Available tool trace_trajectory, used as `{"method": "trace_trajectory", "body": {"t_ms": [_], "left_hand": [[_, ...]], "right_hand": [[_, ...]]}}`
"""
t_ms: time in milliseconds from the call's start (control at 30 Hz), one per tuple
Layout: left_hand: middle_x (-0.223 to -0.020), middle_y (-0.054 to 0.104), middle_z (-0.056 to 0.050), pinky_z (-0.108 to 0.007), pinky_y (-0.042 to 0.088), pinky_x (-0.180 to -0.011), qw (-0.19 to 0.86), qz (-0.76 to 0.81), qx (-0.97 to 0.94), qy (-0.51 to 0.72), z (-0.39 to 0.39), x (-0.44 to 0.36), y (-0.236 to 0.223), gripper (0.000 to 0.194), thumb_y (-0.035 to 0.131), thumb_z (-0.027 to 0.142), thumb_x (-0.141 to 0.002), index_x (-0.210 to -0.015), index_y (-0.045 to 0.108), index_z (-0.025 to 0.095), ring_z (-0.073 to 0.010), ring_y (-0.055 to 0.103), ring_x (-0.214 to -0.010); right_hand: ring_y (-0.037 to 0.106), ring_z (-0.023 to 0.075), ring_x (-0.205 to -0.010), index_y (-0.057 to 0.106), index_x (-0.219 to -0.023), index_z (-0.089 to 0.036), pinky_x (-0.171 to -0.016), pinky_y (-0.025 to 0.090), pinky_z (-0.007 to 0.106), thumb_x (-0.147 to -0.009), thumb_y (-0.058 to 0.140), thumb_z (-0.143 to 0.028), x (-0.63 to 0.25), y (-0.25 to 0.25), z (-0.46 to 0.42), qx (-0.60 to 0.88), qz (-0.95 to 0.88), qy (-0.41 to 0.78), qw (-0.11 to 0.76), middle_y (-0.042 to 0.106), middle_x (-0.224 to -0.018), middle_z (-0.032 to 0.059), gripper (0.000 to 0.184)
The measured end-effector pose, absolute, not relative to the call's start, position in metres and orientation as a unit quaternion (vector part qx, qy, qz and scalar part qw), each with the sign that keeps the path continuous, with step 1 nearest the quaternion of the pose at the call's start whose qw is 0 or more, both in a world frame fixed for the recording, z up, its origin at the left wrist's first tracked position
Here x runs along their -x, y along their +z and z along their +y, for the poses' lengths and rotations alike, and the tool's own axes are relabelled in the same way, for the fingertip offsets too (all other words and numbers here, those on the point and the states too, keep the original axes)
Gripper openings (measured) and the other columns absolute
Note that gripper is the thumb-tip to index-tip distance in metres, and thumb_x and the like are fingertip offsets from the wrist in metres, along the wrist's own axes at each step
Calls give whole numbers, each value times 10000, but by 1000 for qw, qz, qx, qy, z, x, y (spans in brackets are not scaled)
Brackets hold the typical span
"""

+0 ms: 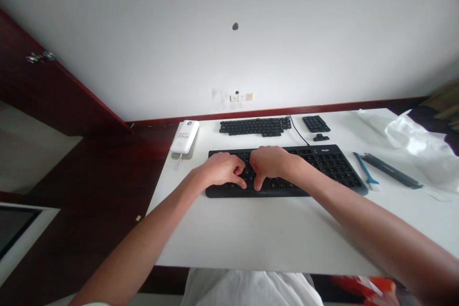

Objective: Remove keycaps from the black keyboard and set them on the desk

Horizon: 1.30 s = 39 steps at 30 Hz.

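Observation:
A black keyboard lies on the white table. My left hand and my right hand rest side by side on its left half. Both hands have fingers curled, thumbs pressing down near the front row of keys. What is pinched under the fingers, if anything, is hidden. Behind the keyboard lie sets of loose black keycaps: a long block, a number block and a small cluster.
A white phone-like device sits at the table's back left. A blue brush and a long dark bar lie right of the keyboard. A white plastic bag is at the far right. Wall sockets are behind.

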State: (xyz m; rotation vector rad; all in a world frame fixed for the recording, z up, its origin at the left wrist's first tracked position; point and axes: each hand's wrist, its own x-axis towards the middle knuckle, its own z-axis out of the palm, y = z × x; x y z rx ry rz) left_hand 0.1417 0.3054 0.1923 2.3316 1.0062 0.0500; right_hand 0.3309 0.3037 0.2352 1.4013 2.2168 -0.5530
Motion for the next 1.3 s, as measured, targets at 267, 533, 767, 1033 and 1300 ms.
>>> {"method": "trace_trajectory", "body": {"t_ms": [267, 533, 767, 1033, 1300], "left_hand": [[-518, 489, 54, -323, 146, -549, 278, 385, -880, 3, 300, -141, 194, 502, 879, 499, -720, -620, 480, 211, -138, 392, -493], [-507, 466, 57, -305, 160, -545, 277, 376, -882, 60, 304, -136, 188, 534, 842, 608, -726, -612, 509, 206, -121, 355, -480], [-552, 364, 56, -268, 227, -574, 256, 432, -831, 241, 311, -138, 170, 517, 576, 525, -982, -624, 423, 185, -105, 324, -553], [-571, 279, 57, -269, 250, -586, 208, 506, -740, 392, 336, -114, 154, 510, 552, 498, -967, -627, 311, 203, -113, 290, -567], [-581, 288, 52, -265, 251, -575, 258, 514, -706, 414, 346, -111, 141, 509, 560, 519, -948, -626, 314, 211, -116, 297, -577]], "right_hand": [[725, 321, -821, 811, -837, -195, -665, 487, 347, -544, 929, -558, -336, 229, 303, -509, 808, -214, 203, 761, -831, 104, 482], [717, 286, -809, 786, -827, -222, -624, 431, 318, -560, 934, -512, -347, 224, 300, -503, 811, -252, 161, 761, -819, 46, 421], [701, 252, -745, 749, -763, -214, -588, 369, 301, -657, 908, -516, -350, 231, 292, -475, 830, -248, 154, 734, -738, 28, 357], [695, 240, -820, 769, -907, -253, -666, 401, 309, -830, 753, -609, -383, 240, 314, -496, 837, -222, 60, 769, -882, 34, 365], [701, 257, -963, 743, -1176, -211, -820, 481, 341, -907, 657, -364, -451, 244, 365, -604, 791, -97, -22, 772, -1098, 83, 321]]}}
